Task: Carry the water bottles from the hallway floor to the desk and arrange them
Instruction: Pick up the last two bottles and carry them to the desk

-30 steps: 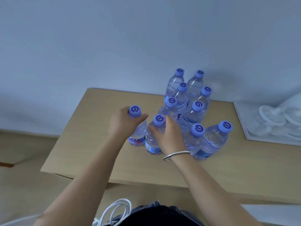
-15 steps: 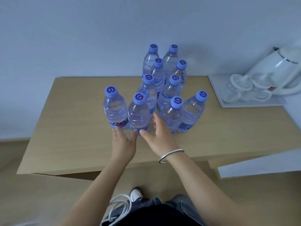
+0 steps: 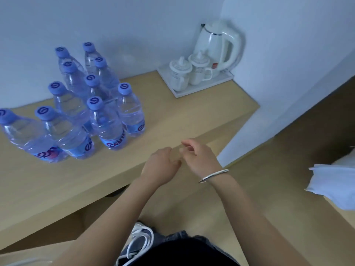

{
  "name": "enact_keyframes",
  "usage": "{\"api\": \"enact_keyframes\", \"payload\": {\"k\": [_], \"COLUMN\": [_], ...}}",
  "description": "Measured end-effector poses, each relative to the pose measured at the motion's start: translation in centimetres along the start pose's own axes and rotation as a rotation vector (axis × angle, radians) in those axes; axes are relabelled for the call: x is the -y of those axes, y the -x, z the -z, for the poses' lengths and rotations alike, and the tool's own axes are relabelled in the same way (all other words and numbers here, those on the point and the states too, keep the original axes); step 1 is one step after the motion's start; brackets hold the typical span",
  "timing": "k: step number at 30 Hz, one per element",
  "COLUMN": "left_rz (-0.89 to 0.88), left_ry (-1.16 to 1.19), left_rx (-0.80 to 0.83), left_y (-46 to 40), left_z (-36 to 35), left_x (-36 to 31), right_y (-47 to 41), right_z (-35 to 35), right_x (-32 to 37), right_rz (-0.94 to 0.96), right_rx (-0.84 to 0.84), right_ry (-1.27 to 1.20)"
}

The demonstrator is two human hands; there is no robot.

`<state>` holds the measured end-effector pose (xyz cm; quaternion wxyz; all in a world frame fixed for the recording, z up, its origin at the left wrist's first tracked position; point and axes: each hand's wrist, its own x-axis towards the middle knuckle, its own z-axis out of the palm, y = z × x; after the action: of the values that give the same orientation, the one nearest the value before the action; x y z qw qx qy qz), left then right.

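Several clear water bottles with purple caps stand upright in a tight cluster on the left part of the light wooden desk. My left hand hovers over the desk's front edge, right of the bottles, fingers loosely curled and holding nothing. My right hand, with a silver bangle on the wrist, is close beside it, fingers relaxed and empty. Neither hand touches a bottle.
A white tray at the desk's back right corner carries a white electric kettle and two lidded white cups. A white wall corner borders the desk on the right. White cloth lies at the far right.
Both hands have let go of the front bottles and drawn back to the right, off the cluster. The view has swung right, so the bottles now sit at the left.
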<state>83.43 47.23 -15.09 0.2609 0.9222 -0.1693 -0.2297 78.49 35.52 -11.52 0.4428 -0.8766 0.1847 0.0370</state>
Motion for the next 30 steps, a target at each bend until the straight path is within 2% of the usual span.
{"api": "enact_keyframes", "payload": {"k": [8, 16, 20, 30], "left_rz": [-0.179, -0.336, -0.413, -0.591], "left_ry": [-0.002, -0.023, -0.111, -0.101], "left_rx": [0.086, 0.194, 0.236, 0.366], "left_y": [-0.4, 0.1, -0.6, -8.4], "left_z": [-7.4, -14.8, -16.9, -22.0], "left_x": [-14.4, -26.0, -30.8, -43.4], "right_y": [8.0, 15.5, 16.9, 13.2], "right_z": [14.3, 23.1, 26.2, 34.7], "right_x": [-11.8, -20.4, -23.6, -29.2], "right_rz": [-0.241, -0.399, -0.458, -0.558], "right_rx": [-0.263, -0.425, -0.536, -0.670], "right_ry": [0.010, 0.004, -0.023, -0.076]}}
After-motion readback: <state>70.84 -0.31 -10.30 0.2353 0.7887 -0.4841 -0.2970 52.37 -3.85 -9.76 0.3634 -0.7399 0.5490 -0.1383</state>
